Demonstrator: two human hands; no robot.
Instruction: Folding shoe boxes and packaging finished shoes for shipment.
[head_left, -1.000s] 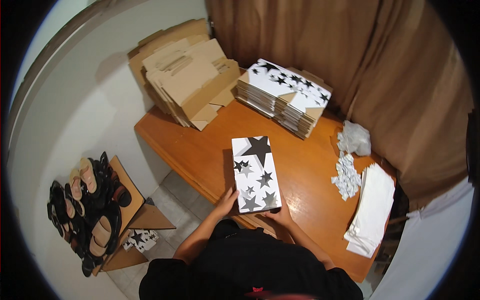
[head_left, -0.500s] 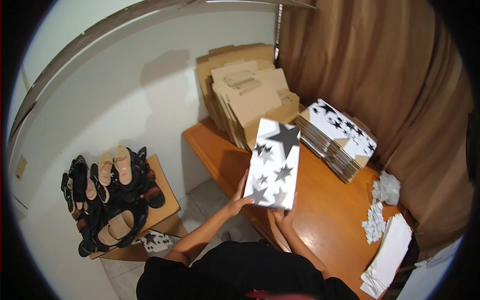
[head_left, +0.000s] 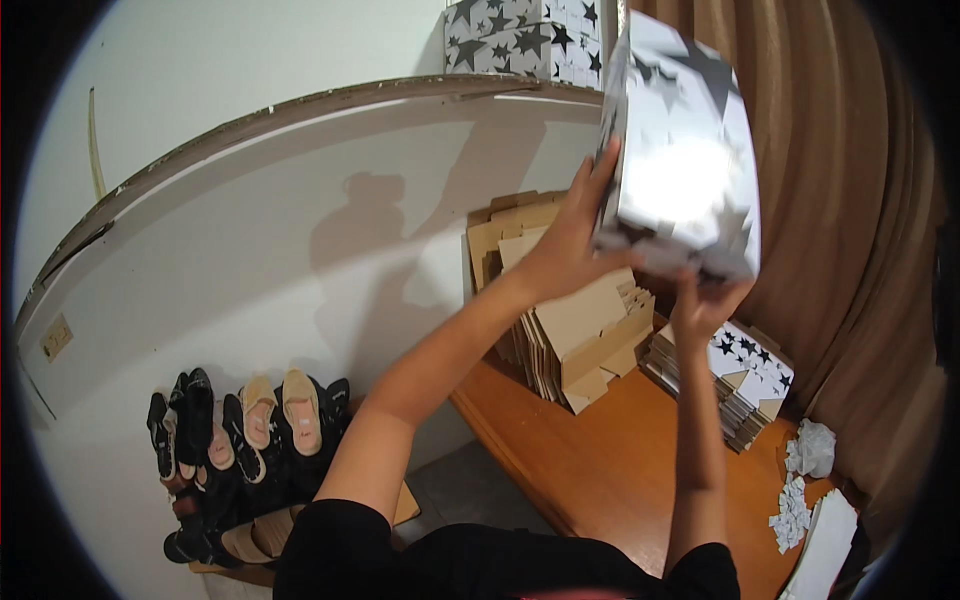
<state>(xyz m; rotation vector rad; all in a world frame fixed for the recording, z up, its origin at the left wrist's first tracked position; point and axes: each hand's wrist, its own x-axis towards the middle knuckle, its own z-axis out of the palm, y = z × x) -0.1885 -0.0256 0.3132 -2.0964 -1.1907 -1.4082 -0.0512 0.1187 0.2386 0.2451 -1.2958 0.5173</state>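
One box point(head_left: 688, 150), long axis forward

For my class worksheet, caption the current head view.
Left hand and right hand hold a star-patterned box above a wooden table.

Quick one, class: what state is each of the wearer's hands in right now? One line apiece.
Left hand: holding the star-patterned box, fingers along its left side.
Right hand: holding the same box at its near end.

Tabletop point(head_left: 620, 480) before me, orange-brown wood: brown cardboard stack point(head_left: 580, 322); star-print flat cartons point(head_left: 752, 365); clear plastic bag point(head_left: 816, 450); small white packets point(head_left: 790, 515); white paper point(head_left: 825, 545). Shelf point(head_left: 300, 105) ahead of me: stacked star-print boxes point(head_left: 520, 45). Board point(head_left: 408, 507) at my left: sandals point(head_left: 258, 425).
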